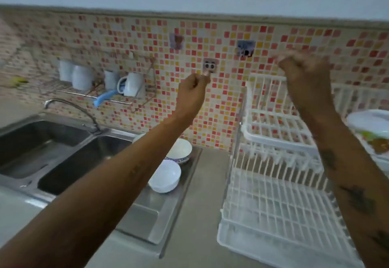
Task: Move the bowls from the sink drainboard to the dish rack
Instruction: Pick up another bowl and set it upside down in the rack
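Both arms reach up toward the tiled wall at the middle of the frame. The left hand [194,83] is curled into a loose fist, fingers together, with nothing visible in it. The right hand [303,65], in the upper right, is blurred; its fingers look bent inward and it seems to hold nothing, though I cannot tell for sure. The two hands are well apart.

The bowls are on the drainboard [151,221], at the centre of the frame just right of the sink [69,158]. A plain white bowl [165,176] sits nearest; behind it, touching or just beside it, stands a patterned bowl [181,150] with a blue band on its outer wall. The rim of a third bowl [137,137] shows further back, mostly hidden by the left forearm.

The white rack [280,200] stands on the counter [202,215] in the lower right, its lower tier bare of dishes. At the right edge a white dish [368,121] rests on its upper tier. In the upper left, mugs [131,84] hang on a wire wall shelf above the tap [71,107]
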Available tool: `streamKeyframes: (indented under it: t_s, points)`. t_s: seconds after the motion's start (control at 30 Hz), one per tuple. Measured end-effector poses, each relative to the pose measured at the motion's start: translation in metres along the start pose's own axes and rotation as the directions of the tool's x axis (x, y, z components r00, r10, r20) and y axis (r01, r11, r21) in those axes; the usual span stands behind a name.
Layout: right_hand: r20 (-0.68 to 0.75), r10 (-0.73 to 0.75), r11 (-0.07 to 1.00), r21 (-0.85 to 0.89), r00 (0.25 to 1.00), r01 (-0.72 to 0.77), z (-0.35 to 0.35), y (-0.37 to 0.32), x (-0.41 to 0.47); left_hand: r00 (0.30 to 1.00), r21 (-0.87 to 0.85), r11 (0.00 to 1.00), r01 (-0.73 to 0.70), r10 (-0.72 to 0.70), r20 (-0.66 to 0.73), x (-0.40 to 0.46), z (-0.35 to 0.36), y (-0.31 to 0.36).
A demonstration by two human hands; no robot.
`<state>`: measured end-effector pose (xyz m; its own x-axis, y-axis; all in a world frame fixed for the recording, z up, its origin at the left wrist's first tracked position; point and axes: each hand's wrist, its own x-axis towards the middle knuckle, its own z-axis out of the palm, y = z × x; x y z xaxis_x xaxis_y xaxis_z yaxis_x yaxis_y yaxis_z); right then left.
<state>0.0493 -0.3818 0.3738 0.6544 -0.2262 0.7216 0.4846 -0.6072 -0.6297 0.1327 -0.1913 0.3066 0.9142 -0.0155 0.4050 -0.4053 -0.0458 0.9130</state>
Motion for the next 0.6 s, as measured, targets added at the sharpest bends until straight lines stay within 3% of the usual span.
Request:
streamKeyframes:
  t_s: [0.07,0.17,0.33,0.47,0.6]
  points:
    - [0.135,0.001,0.986,0.167,0.991,-0.024,0.054,-0.02,-0.009,0.99,0.017,0.995,0.1,-0.098,-0.105,-0.006,-0.049,-0.026]
    - [0.365,0.017,0.954,0.274,0.931,-0.124,0.129,-0.031,-0.032,0.956,0.017,0.978,0.207,-0.199,-0.217,-0.028,-0.112,-0.062]
    - [0.653,0.212,0.857,0.233,0.727,-0.459,0.237,-0.007,-0.076,0.828,-0.056,0.868,0.493,-0.488,-0.276,-0.056,-0.185,-0.129]
    - [0.683,0.438,0.73,0.109,0.584,-0.675,0.296,0.051,-0.105,0.675,-0.128,0.706,0.697,-0.706,-0.215,-0.072,-0.206,-0.174]
    - [0.572,0.667,0.591,-0.018,0.476,-0.806,0.326,0.108,-0.133,0.512,-0.094,0.518,0.85,-0.855,-0.082,-0.082,-0.205,-0.221]
